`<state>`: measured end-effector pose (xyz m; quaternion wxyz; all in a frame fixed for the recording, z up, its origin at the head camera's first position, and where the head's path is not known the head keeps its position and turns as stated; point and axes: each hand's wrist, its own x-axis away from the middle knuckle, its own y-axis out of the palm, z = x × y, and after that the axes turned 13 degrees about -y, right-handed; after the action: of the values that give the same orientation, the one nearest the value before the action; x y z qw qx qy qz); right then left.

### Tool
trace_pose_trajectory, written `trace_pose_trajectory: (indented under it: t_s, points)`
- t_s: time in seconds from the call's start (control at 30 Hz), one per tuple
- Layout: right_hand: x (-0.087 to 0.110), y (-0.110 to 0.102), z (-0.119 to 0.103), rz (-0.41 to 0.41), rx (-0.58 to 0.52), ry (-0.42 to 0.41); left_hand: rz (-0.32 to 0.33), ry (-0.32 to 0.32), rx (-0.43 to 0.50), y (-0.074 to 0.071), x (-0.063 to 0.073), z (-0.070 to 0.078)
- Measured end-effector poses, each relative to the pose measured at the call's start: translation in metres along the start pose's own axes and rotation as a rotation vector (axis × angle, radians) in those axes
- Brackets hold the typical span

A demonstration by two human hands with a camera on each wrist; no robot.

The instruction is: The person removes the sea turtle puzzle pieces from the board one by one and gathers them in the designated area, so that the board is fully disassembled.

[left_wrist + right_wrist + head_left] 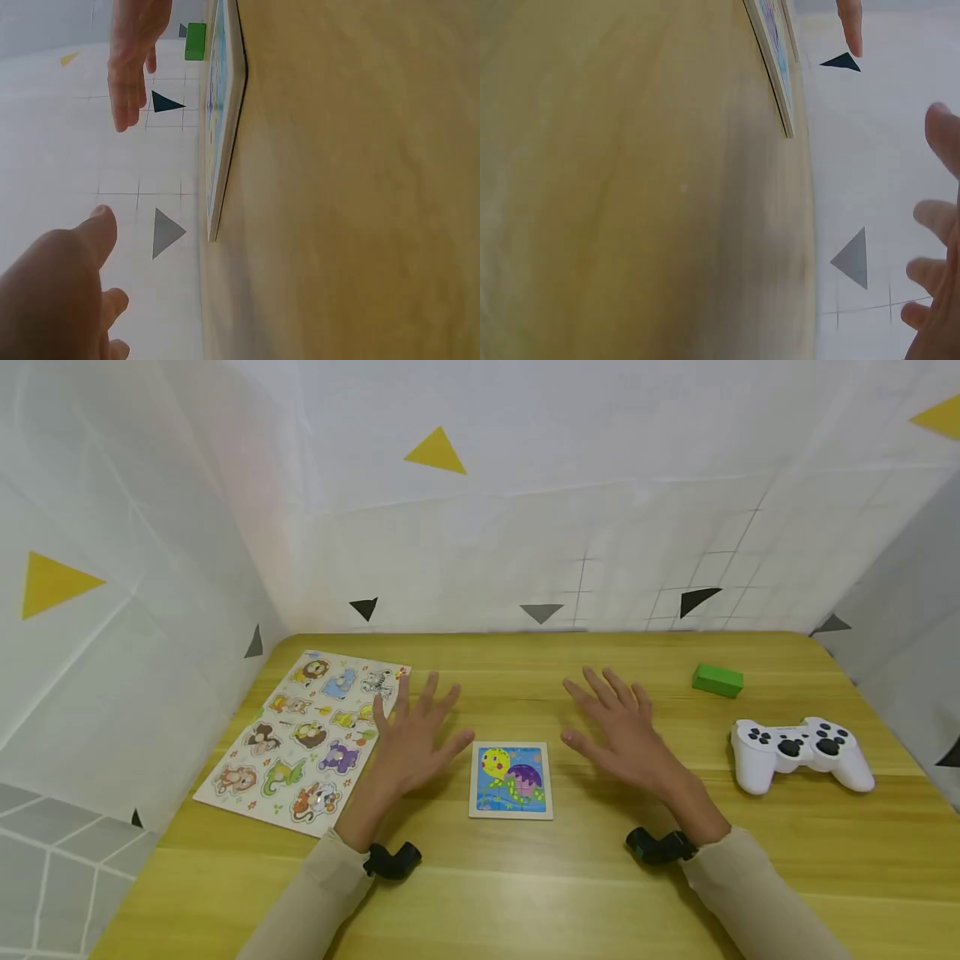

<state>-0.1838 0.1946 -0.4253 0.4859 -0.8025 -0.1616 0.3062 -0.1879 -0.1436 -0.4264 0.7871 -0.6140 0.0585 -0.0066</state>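
A small square turtle jigsaw puzzle in a pale wooden frame lies flat on the table between the two hands. To its left, my left hand hovers with fingers spread, its thumb near the puzzle's upper left corner. Its fingertips overlap the right edge of a large animal peg puzzle board in the head view. On the other side, my right hand is held palm down with fingers spread and nothing in it. Seen from the left wrist, the turtle puzzle shows edge-on below both hands.
A white game controller lies at the right of the wooden table. Behind it sits a green block. White sheeting with coloured triangles encloses the back and sides. Each wrist wears a black camera mount.
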Motion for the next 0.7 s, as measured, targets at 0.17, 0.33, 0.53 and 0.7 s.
trace_pose_trajectory:
  t_s: [0.17,0.33,0.53,0.7]
  points:
    - [-0.001,0.004,-0.004,-0.017,-0.018,-0.057,-0.035,0.062,0.044,0.001,0.004,0.004]
    - [-0.002,0.01,-0.007,-0.046,-0.039,-0.096,-0.094,0.119,0.081,0.006,0.006,0.005]
    - [-0.003,0.016,-0.01,-0.091,-0.087,-0.126,-0.154,0.173,0.066,0.011,0.007,0.006]
    - [-0.006,0.019,-0.012,-0.135,-0.109,-0.121,-0.212,0.188,0.063,0.014,0.008,0.01]
